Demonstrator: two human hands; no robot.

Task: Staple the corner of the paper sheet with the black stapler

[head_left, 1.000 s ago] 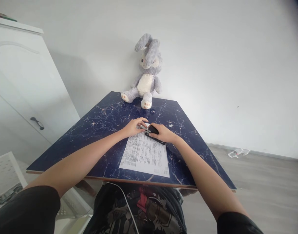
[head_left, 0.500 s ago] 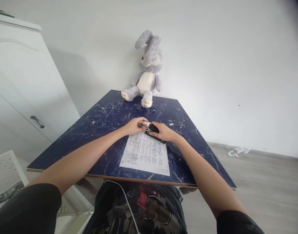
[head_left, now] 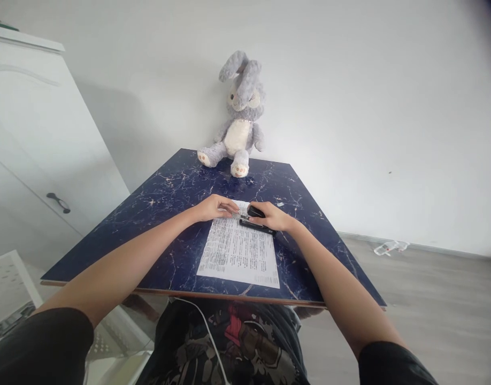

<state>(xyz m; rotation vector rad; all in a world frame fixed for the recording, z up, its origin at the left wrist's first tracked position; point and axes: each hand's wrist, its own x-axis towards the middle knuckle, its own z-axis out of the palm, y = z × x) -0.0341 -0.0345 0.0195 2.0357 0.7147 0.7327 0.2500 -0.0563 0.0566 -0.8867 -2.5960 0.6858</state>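
A black stapler (head_left: 256, 226) lies on the printed sheet of paper (head_left: 239, 256), its top raised from its base and a metal part showing between them. My right hand (head_left: 273, 216) is closed around the stapler from the right. Just left of the stapler's front end, my left hand (head_left: 213, 208) is closed in a pinch. A small silvery strip (head_left: 235, 215) shows at its fingertips, close to the stapler's metal part; its exact kind is too small to tell. Part of the paper's upper left edge is hidden by the left hand.
A grey plush rabbit (head_left: 239, 123) sits at the far end of the blue marbled table (head_left: 161, 224), against the wall. A tiny white scrap (head_left: 279, 204) lies beyond my right hand. At left stands a white cabinet (head_left: 40, 133); clear plastic packaging (head_left: 390, 247) is on the floor at right.
My left hand has drawn back left, away from the stapler's front, uncovering more of the sheet's top. My right hand stays on the stapler. The view has shifted slightly.
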